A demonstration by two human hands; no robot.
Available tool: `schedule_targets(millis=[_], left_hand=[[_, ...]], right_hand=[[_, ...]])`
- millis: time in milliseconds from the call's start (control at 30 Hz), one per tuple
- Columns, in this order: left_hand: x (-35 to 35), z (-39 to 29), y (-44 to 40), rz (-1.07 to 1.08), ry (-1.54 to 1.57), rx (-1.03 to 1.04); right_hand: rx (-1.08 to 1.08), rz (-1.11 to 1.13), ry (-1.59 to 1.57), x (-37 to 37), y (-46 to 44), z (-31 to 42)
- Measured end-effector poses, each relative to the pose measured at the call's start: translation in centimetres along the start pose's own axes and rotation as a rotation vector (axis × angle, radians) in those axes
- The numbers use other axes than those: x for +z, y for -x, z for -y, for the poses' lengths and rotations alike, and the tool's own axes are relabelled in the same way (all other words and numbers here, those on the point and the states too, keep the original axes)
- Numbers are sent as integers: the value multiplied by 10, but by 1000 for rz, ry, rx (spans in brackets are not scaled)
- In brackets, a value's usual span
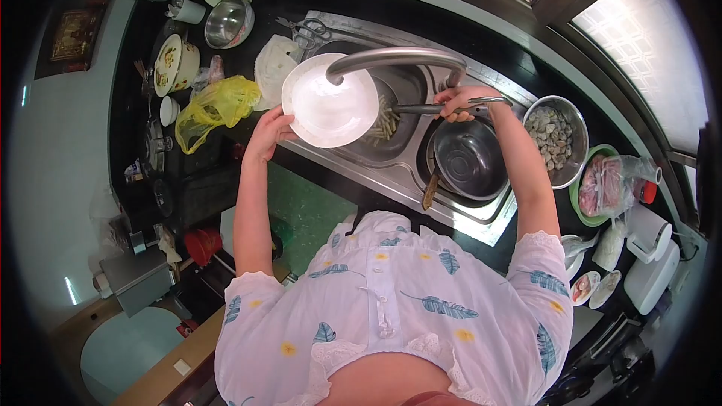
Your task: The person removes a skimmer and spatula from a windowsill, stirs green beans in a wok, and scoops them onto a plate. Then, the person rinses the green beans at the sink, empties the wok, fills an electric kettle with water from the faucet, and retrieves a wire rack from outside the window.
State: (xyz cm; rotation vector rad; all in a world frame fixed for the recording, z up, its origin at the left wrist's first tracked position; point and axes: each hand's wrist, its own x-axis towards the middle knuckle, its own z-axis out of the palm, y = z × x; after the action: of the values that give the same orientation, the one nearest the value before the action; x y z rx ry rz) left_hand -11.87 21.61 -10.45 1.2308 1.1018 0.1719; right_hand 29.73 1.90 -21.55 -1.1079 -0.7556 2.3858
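My left hand [271, 133] grips the left rim of a white bowl [335, 116], which is under the curved faucet spout [398, 56] at the left sink basin [395, 149]. Pale cut pieces [384, 122] lie in that basin. The fingers of my right hand [457, 102] are closed round the dark handle of a utensil [419, 108] that reaches over the basin; its far end is hidden behind the bowl. Below my right hand, a dark pan [470, 155] rests in the right basin, with a brown-handled brush or tool [431, 190] beside it.
A metal bowl of shellfish [577, 163] and a green basin [573, 194] with bagged meat stand at the right. Scissors [304, 28], a yellow plastic bag [218, 108], a steel bowl [228, 24] and a patterned enamel pot [189, 59] are on the left counter.
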Motion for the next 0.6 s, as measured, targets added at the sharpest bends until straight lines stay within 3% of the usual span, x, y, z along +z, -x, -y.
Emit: schedule_targets(millis=[133,600], left_hand=[[6,2,-6,-3,26,-12],[36,99,-37,101,323,-163]], right_hand=[[-33,56,-123,1,-5,-12],[-212,-255,-195,55,14,-41]])
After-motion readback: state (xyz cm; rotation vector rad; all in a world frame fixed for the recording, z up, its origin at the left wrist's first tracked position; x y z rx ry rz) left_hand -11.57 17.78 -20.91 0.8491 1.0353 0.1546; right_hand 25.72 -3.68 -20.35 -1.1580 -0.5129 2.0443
